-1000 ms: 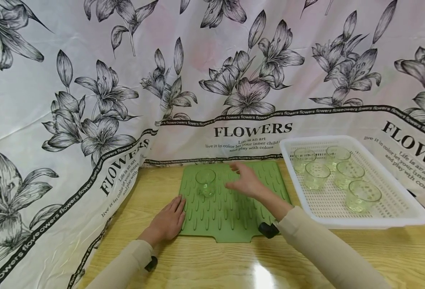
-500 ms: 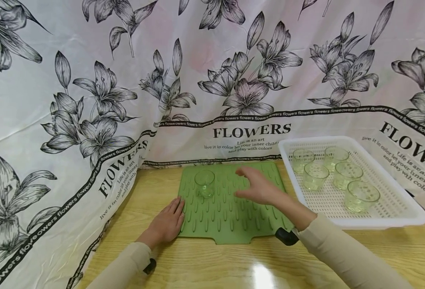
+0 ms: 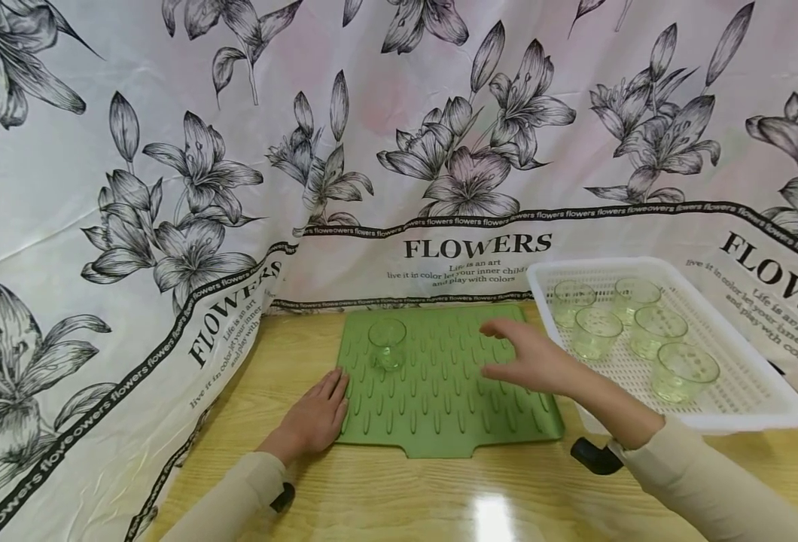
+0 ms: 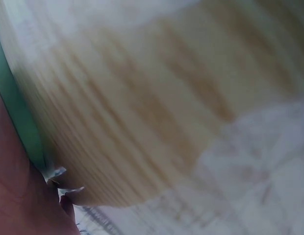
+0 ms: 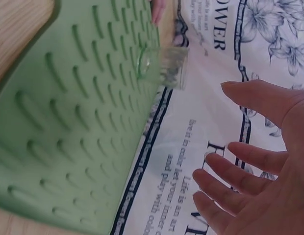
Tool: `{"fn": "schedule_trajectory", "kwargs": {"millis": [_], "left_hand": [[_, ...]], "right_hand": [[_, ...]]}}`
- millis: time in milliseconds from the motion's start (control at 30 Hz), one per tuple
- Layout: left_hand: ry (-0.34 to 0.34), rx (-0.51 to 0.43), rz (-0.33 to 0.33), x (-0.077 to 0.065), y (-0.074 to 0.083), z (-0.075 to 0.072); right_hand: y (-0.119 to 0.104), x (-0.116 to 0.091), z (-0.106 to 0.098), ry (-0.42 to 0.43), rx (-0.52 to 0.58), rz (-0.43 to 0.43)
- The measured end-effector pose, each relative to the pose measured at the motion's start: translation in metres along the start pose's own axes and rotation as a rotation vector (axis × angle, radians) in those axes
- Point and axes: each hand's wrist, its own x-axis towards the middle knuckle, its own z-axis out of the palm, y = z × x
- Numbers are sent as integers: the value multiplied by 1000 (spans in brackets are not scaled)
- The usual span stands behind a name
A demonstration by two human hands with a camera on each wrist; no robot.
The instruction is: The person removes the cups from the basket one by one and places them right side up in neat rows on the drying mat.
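Standing left of the middle of the head view, a clear glass (image 3: 388, 348) is being borne by a ridged green mat (image 3: 436, 393); whether its mouth or its base is facing up cannot be told for certain. Neither hand is being laid on it. By the ridges, the glass is probably being held off the flat surface so that air can pass beneath. At the mat's left edge the left hand (image 3: 316, 416) is being rested, its fingers straight and close together, perhaps so that slipping is being prevented. Over the mat's right part the right hand (image 3: 537, 363) is being held with its fingers spread and curved and the thumb well apart; nothing is being pinched, and a glass-sized gap seems to be being left. At the right of the frame, five glasses (image 3: 685, 380) are being contained in a white basket (image 3: 738, 423), whose slots are presumably serving for drainage. Everything is being carried by a wooden table (image 3: 399, 497), with a flower-printed cloth (image 3: 345, 263) being hung behind.
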Motion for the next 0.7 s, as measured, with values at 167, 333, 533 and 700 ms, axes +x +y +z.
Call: {"fn": "schedule_trajectory", "kwargs": {"millis": [167,333,533,700], "left_hand": [[-10,3,-3,2,-1,2],[-20,8,-14,3,-1,4],[-6,13,-15,2,-2,5],[2,18,-8,2,-2,4]], "right_hand": [[11,-11,-9,31,-36,-25],[21,-24,-20,69,-73,-29],[33,-38,-33,96,-80,-23],[43,-49,-41,108,-96,-16]]}}
